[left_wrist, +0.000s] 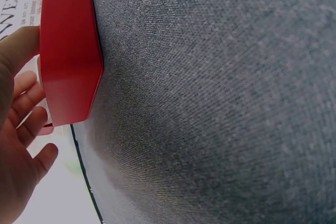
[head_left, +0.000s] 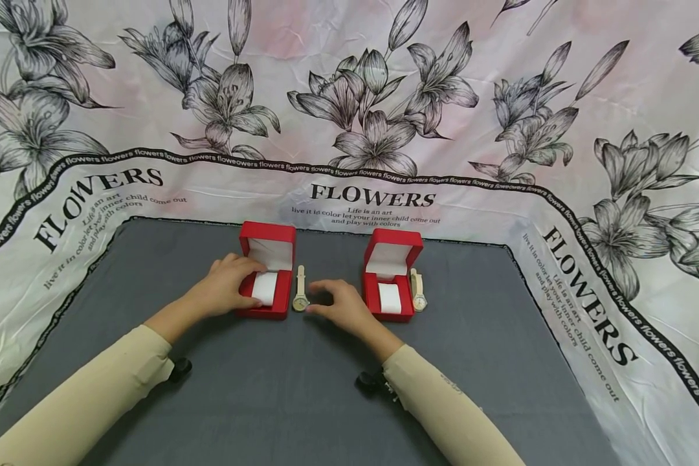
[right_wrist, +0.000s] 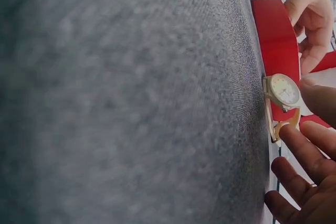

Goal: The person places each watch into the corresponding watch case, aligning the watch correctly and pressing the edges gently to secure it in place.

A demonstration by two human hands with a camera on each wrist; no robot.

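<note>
**Grey cloth (head_left: 268,395), wristwatch (head_left: 300,292) just left of my right hand (head_left: 348,304)**

I have that hand's thumb and fingers parted; it's the nearer hand. The watch's long axis runs front to back: cream strap, round dial nearest me. Beyond, my left hand (head_left: 226,283) touches the open red watch box (head_left: 282,303); pinching, I can't tell.

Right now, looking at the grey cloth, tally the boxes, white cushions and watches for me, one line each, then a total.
Open red boxes: 2
White cushions, one inside each box: 2
Watches, one lying beside each box: 2
Total: 6
</note>
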